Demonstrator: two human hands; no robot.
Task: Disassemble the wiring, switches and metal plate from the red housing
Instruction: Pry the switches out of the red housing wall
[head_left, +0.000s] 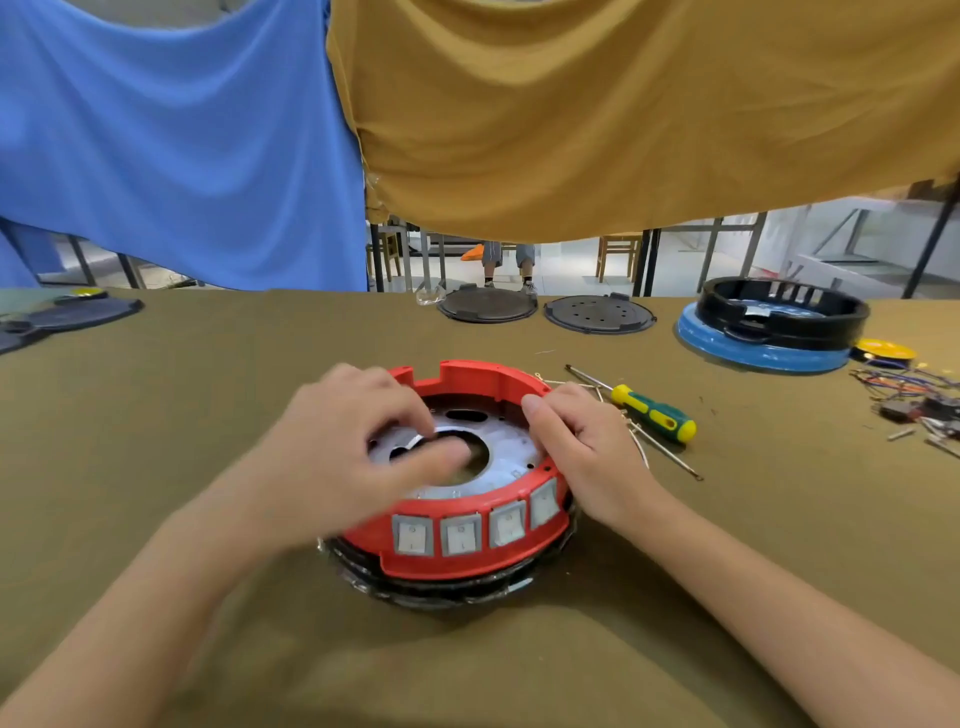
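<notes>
Hands (343, 441) (576, 441) grip metal plate (506, 452) inside red housing (467, 551)

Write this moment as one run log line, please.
left hand: pinches metal plate | right hand: on red housing rim | switches: still mounted

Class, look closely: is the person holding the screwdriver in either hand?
No: the screwdriver lies on the table, right of the red housing, while the left hand and right hand work at the housing.
</notes>
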